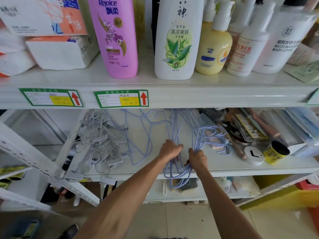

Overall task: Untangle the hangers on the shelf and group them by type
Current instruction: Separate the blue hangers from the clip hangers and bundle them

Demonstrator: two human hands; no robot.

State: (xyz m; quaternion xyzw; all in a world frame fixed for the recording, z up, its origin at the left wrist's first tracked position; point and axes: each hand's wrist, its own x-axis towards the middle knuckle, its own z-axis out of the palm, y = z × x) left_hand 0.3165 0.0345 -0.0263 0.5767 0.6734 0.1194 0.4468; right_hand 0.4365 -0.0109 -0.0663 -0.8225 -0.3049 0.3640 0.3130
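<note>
The person is standing close to the shelf [241, 167], both arms reaching in at its front edge. The left hand [170, 149] is curling into a fist round several thin wires of the blue hangers [196, 144], and the right hand [197, 157], just beside it, is clutching another bunch of the same wires, fingers closed tightly on them. The bundle is running back under the upper shelf, with its hooks fanning out to the right of the hands, and loops of it are hanging down past the shelf's front lip below the wrists.

A loose blue hanger [129, 144] is lying flat on the shelf to the left of the hands. Further left, a heap of grey clip hangers [101, 142] is sprawling in a tangle, some clips poking over the shelf's edge. To the right, a comb [207, 119] and a black jar [278, 150] are sitting among other clutter.

On the upper shelf, a pink bottle [115, 38] and a white bottle [177, 40] are standing upright, with tissue packs [57, 50] stacked at the left.
</note>
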